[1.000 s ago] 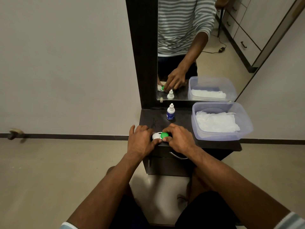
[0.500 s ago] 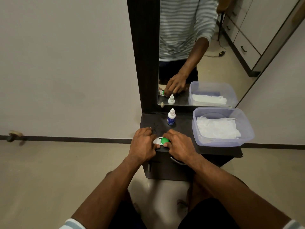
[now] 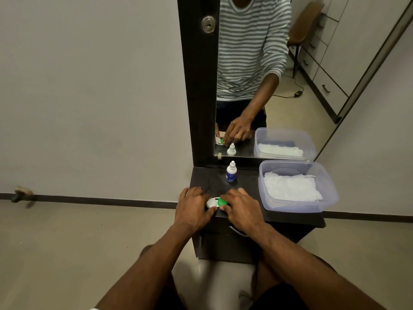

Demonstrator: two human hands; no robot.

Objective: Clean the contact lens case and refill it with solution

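A contact lens case with one white cap and one green cap lies near the front edge of a small dark table. My left hand grips the white side, thumb against the case. My right hand curls its fingers round the green cap. A small white solution bottle with a blue label stands upright behind the case, close to the mirror.
A clear plastic tub with white tissue inside fills the table's right side. A tall mirror in a dark frame rises at the back and reflects the hands, bottle and tub. A drawer handle sits below the table's front edge.
Both hands stay on the case with hardly any movement. The camera has tilted upward, so more of the mirror shows.
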